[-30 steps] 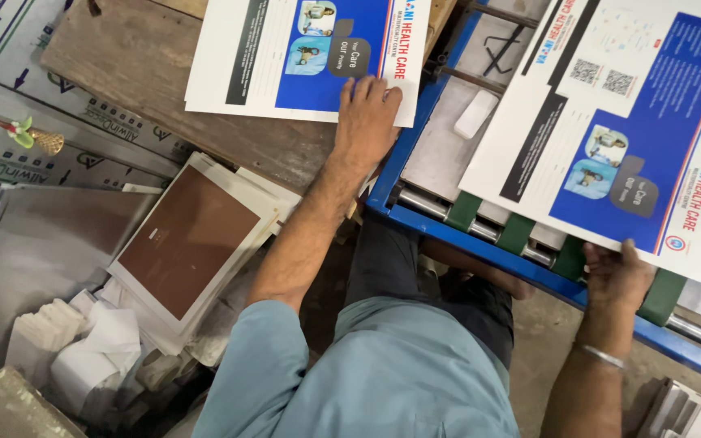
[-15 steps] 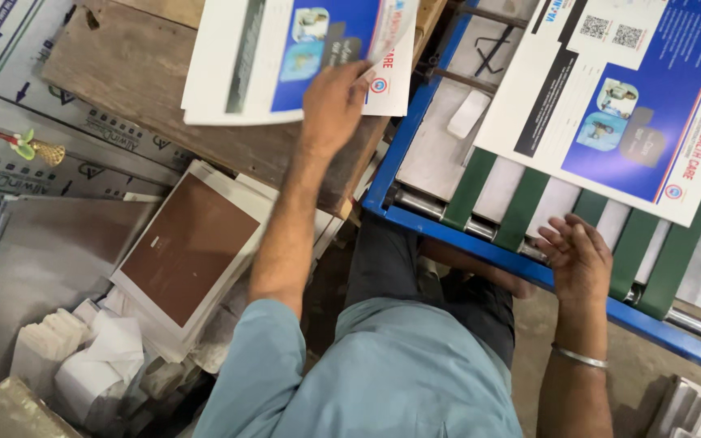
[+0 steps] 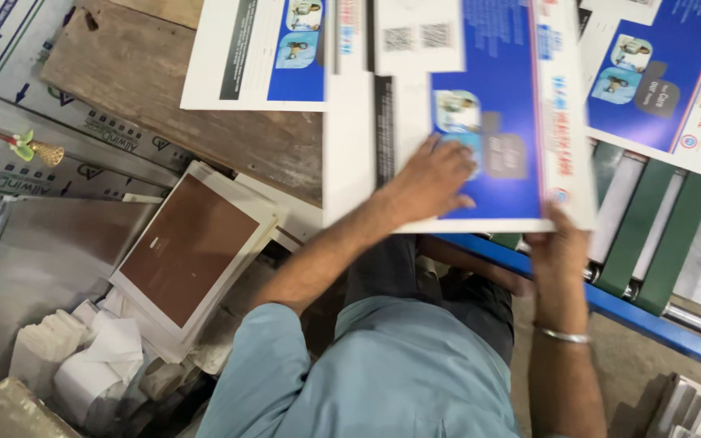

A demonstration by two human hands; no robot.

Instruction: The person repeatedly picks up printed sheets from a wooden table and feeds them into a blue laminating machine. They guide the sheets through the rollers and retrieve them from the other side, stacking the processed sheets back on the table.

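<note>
2 hands [image 3: 436,180] [image 3: 557,247] on printed sheet [image 3: 488,122] | wooden board [image 3: 172,89] (worn) beneath

The printed sheet [image 3: 464,122] is white with a deep blue panel and a black strip. The machine frame [image 3: 651,312] is bright blue with green belts [image 3: 651,243]. A brown-faced, white-edged board [image 3: 192,247] lies on grey metal plates [image 3: 34,251]; the sleeve [image 3: 383,373] is pale teal.

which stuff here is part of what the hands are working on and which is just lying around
In hand:
- printed sheet, blue and white, flat under the left hand and gripped at its near edge by the right hand
- stack of like sheets on the wooden board
- sheet on the conveyor
- green belts

Lying about:
- brown-faced pad stack
- white paper scraps
- grey metal plates
</note>
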